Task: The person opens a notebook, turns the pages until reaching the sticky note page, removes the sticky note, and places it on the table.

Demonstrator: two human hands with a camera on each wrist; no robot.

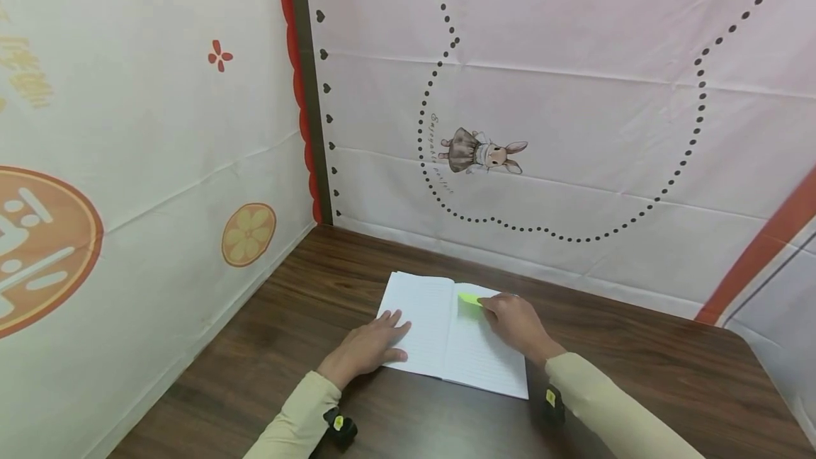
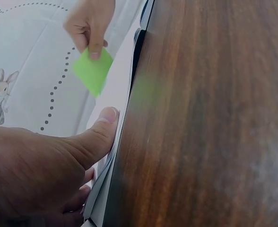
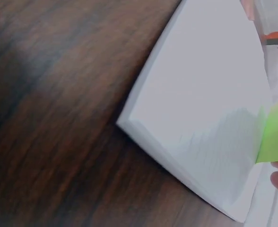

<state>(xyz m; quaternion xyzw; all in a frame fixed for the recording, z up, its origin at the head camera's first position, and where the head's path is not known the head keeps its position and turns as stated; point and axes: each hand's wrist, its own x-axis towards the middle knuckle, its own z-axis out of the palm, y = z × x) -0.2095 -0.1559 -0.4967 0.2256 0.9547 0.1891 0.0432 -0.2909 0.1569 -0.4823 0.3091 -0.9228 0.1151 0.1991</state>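
Observation:
An open notebook (image 1: 423, 331) with white lined pages lies on the table. My left hand (image 1: 366, 347) rests flat on the outer edge of its left page, fingers spread; the left wrist view shows the thumb (image 2: 99, 135) along the page edge. Over the upper part of the right page, my right hand (image 1: 518, 323) pinches a bright green sticky note (image 1: 469, 299) between thumb and fingers. In the left wrist view the note (image 2: 92, 73) stands tilted, its lower corner right at the page. The right wrist view catches the note (image 3: 271, 137) at its right edge, partly behind the fingers.
The dark wood-grain table (image 1: 440, 420) spreads around the notebook. Behind it hangs a pale printed cloth (image 1: 574, 161) with a rabbit figure, and another cloth (image 1: 159, 126) with fruit prints hangs at the left. Dark wrist cameras (image 1: 341, 431) sit at both sleeves.

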